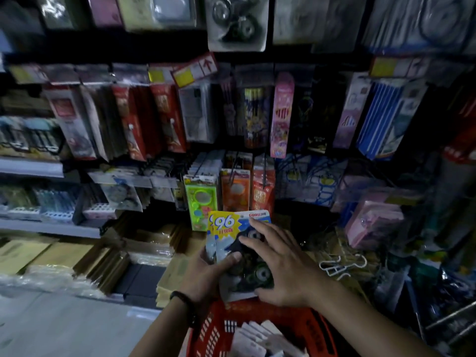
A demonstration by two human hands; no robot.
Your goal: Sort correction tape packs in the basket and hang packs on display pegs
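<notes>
Low in the centre of the frame, the left hand (206,276) grips a stack of correction tape packs (226,228) from below, with its thumb across the front. The right hand (280,264) lies flat on them, fingers spread. A green pack (201,202) and orange packs (235,191) hang close behind. The red basket (213,331) sits beneath, holding white packs (260,336). Bare floor (51,325) opens at lower left.

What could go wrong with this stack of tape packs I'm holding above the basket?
The correction tape packs sit slightly offset in the left hand, and the right hand only lies flat on them, so one might slip into the red basket. The hanging green pack is close behind; raising the stack could knock it.
</notes>
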